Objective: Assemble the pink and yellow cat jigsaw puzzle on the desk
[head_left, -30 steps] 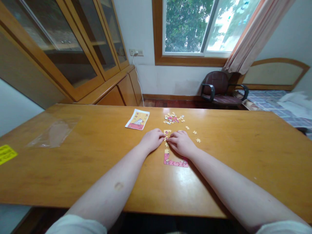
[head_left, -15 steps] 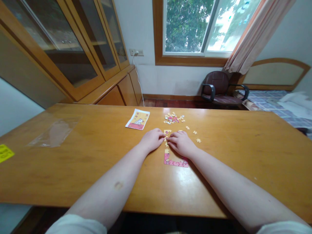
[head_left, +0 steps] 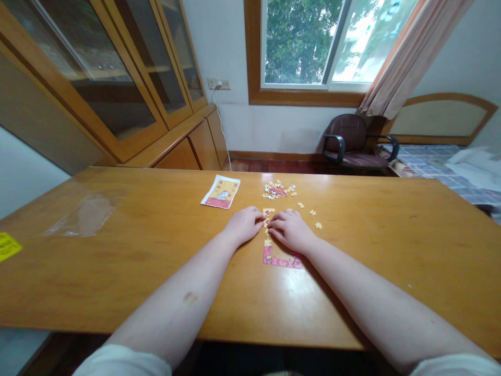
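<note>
A partly joined jigsaw puzzle [head_left: 282,263] lies on the table, its pink lower edge and yellow left side forming a frame. My left hand [head_left: 247,223] is closed at the left side of that frame, fingertips pinching a small yellow puzzle piece [head_left: 266,223]. From the right, my right hand [head_left: 291,230] bends its fingers onto the same spot, closed against the piece and covering part of the frame. Beyond the hands lies a heap of loose puzzle pieces [head_left: 276,189]. Several single yellow pieces, one a stray piece [head_left: 319,225], lie right of my right hand.
A picture card [head_left: 221,192] with a white animal on yellow and pink lies left of the heap. A clear plastic bag [head_left: 88,214] and a yellow label [head_left: 8,246] are on the table's left. Past the wooden table [head_left: 156,250] stand a chair [head_left: 350,138] and a glass-door cabinet [head_left: 117,73].
Both hands stay at the frame's left side, with only slight finger movement. The small yellow pieces between and below the fingertips have shifted a little.
</note>
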Demonstrator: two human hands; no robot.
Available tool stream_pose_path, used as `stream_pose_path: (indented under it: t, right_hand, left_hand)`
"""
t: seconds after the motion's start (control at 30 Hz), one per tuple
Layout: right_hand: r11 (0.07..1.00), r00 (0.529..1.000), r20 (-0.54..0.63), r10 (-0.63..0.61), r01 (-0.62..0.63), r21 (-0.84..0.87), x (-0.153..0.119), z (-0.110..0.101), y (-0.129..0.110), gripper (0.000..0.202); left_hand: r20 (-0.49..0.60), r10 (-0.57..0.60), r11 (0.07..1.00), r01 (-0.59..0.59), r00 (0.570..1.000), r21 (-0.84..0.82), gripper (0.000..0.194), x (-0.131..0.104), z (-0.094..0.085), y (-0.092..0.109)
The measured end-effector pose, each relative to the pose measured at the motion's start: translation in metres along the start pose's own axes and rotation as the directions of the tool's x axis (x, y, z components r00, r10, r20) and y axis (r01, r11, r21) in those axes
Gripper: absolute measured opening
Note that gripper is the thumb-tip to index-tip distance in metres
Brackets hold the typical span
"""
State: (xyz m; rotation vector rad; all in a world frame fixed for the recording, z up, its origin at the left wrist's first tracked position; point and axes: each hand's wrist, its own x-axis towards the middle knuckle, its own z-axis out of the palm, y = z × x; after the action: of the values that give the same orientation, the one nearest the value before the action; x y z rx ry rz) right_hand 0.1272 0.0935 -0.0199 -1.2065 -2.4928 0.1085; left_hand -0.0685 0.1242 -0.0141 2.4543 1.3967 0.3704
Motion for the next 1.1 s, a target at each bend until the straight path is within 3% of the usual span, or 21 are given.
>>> stream_pose_path:
  t: [0.2,0.33,0.47,0.53,0.6,0.73,0.87,1.1]
  right_hand:
    - [1.0,1.0,-0.003,-0.003,0.003,-0.019,0.0,0.0,-0.001,0.026]
    - [0.986,0.988,-0.084,0.132,-0.139,-0.088,-0.001,-0.005,0.014,0.027]
    - [0.886,0.889,-0.176,0.423,-0.447,-0.122,-0.007,-0.025,0.053,0.029]
    - [0.789,0.8,-0.126,0.587,-0.6,-0.135,-0.014,-0.039,0.076,0.033]
    - [0.715,0.73,-0.014,0.683,-0.673,-0.188,-0.021,-0.053,0.093,0.034]
    - [0.712,0.686,0.195,0.701,-0.656,-0.252,-0.031,-0.068,0.105,0.022]
    - [0.752,0.671,0.339,0.66,-0.589,-0.296,-0.031,-0.064,0.101,0.019]
    - [0.765,0.663,0.382,0.644,-0.568,-0.303,-0.028,-0.057,0.1,0.017]
  left_hand:
    - [-0.015,0.006,1.0,-0.006,1.0,0.004,0.025,0.0,0.003,-0.001]
    - [-0.024,-0.009,1.0,0.008,1.0,-0.026,0.024,0.001,0.002,-0.001]
    - [-0.024,-0.031,0.998,0.029,0.999,-0.06,0.023,0.0,-0.001,-0.001]
    - [-0.019,-0.035,0.997,0.034,0.999,-0.065,0.023,0.0,-0.002,0.0]
    - [-0.023,-0.033,0.997,0.031,0.999,-0.066,0.023,0.0,-0.002,0.001]
    - [-0.03,-0.026,0.997,0.024,0.999,-0.069,0.024,0.001,-0.002,0.0]
    - [-0.035,-0.014,0.997,0.012,0.999,-0.071,0.024,0.001,-0.001,-0.001]
    - [-0.055,-0.02,0.997,0.016,0.998,-0.077,0.024,0.001,-0.001,-0.001]
